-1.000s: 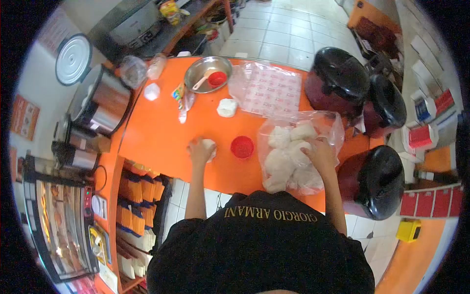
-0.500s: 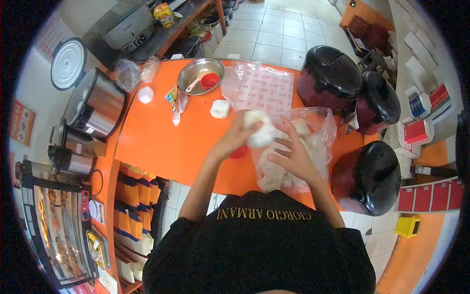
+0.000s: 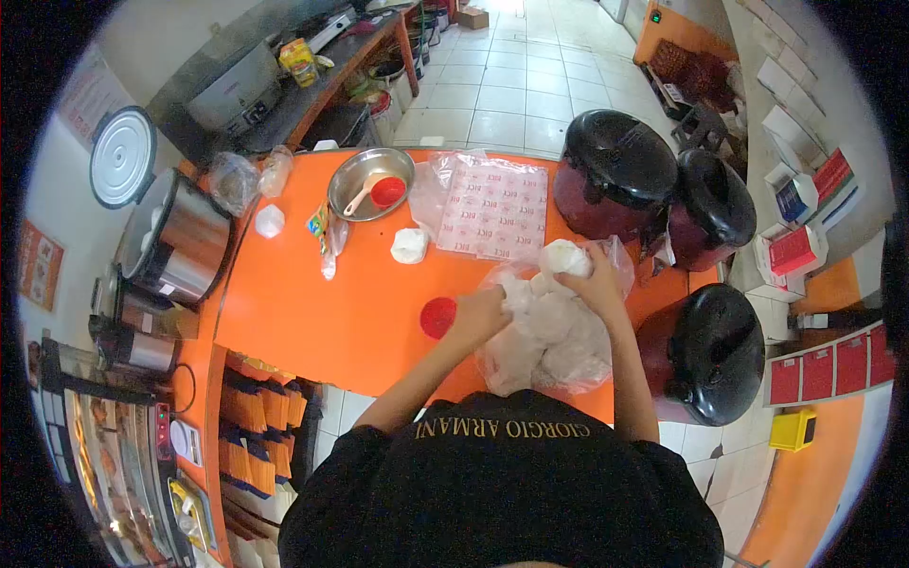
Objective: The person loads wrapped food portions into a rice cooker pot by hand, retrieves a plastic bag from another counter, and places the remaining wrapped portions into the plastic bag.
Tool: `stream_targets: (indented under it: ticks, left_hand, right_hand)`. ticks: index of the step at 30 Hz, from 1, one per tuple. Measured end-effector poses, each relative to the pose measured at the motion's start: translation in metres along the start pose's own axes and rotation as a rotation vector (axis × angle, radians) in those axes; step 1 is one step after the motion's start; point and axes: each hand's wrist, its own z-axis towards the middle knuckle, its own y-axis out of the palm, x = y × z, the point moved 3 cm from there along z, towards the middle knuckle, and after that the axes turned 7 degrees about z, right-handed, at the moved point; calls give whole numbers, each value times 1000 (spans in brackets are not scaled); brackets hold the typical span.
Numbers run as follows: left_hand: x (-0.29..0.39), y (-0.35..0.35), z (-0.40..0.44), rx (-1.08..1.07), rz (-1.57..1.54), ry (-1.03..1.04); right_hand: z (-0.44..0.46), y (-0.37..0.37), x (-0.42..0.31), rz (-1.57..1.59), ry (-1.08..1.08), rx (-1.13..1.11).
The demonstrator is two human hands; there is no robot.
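My right hand (image 3: 598, 286) is closed around a white paper-wrapped bundle (image 3: 564, 256), apparently wrapped rice, at the far side of a clear plastic bag (image 3: 617, 260). Several similar white bundles (image 3: 559, 327) lie in that bag. At the bag's left side, my left hand (image 3: 481, 316) has its fingers curled on the plastic edge; the fingertips are partly hidden. Beside it stands a red cup (image 3: 437, 318). Another white bundle (image 3: 410, 246) sits alone on the orange table (image 3: 312, 293).
A metal bowl (image 3: 343, 170) holds a rice paddle (image 3: 358, 197) and a red scoop (image 3: 386, 192). Printed wrapping sheets (image 3: 494, 208) lie at the back. Large dark lidded containers (image 3: 615, 170) line the right side. A steel cooker (image 3: 194, 237) stands on the left.
The bundle between both hands has moved right and is now in my right hand over the bag. My left hand has come down to the bag's edge, uncovering the red cup.
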Motion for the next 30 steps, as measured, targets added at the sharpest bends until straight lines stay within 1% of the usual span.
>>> stream_targets:
  ticks: [1,2,3,4,5,6,7,8,9,10,12,13,14,15,16,17,18,19,20,21,22,23,25,26,28,29,30]
  left_hand:
    - [-12,-5,1,-101,-145,-62]
    - [-22,-9,-1,-109,-147,-62]
    - [-29,-14,-5,-105,-431,75]
    - [-34,-18,-8,-96,-713,211]
    - [-40,-18,-13,-101,-713,206]
    - [-45,-19,-20,-52,-936,179]
    - [-50,-20,-25,-1,-1157,147]
    - [-53,-20,-29,-6,-1158,141]
    - [-54,-23,-34,-18,-1374,125]
    - [-54,-25,-36,-27,-1590,110]
    - [-53,-28,-36,-8,-1583,146]
    - [-53,-30,-35,13,-1574,184]
    - [-58,-29,-32,14,-1575,182]
    - [-70,-26,-25,19,-1530,69]
    - [-84,-22,-16,24,-1484,-42]
    - [-101,-20,2,29,-1486,-41]
    - [-124,-22,26,224,-1076,52]
    - [-142,-18,42,401,-655,134]
    - [-160,-1,55,410,-656,130]
    - [-181,13,67,540,-331,-65]
    - [-187,10,71,654,-1,-258]
    - [-189,14,73,665,-1,-255]
    - [-188,24,70,492,232,-481]
    - [-188,22,74,498,229,-475]
    - [-199,22,82,460,69,-512]
    - [-205,23,83,457,68,-504]
    - [-206,20,82,471,-312,-383]
  right_hand:
    - [-1,-4,-13,-1,5,2]
    - [-4,-7,-28,73,16,-54]
    - [-6,-7,-37,148,27,-112]
    - [-6,-4,-32,150,33,-116]
    - [-5,0,-27,116,-47,-118]
    - [-3,3,-32,83,-128,-119]
    - [-2,5,-36,88,-122,-122]
    - [-2,12,-35,106,106,-274]
    - [-5,20,-36,122,334,-425]
    - [-6,30,-31,122,338,-427]
    - [-8,54,-27,-187,-7,-469]
    - [-10,58,-27,-187,-6,-471]
    - [-13,63,-27,-264,-29,-528]
    - [-15,66,-28,-342,-54,-583]
    - [-18,67,-24,-344,-56,-585]
    - [-20,68,-19,-261,-109,-579]
    - [-23,67,-16,-178,-164,-572]
    - [-28,64,-17,-181,-172,-576]
    - [-32,58,-20,-96,-122,-521]
    - [-34,52,-24,-12,-76,-461]
    - [-34,44,-32,-16,-87,-458]
    - [-35,36,-41,-22,-105,-478]
    - [-40,25,-49,-34,-125,-491]
    - [-43,21,-50,9,-101,-483]
    - [-47,9,-55,47,-73,-469]
    - [-49,3,-59,136,7,-471]
    - [-52,-1,-59,226,86,-472]
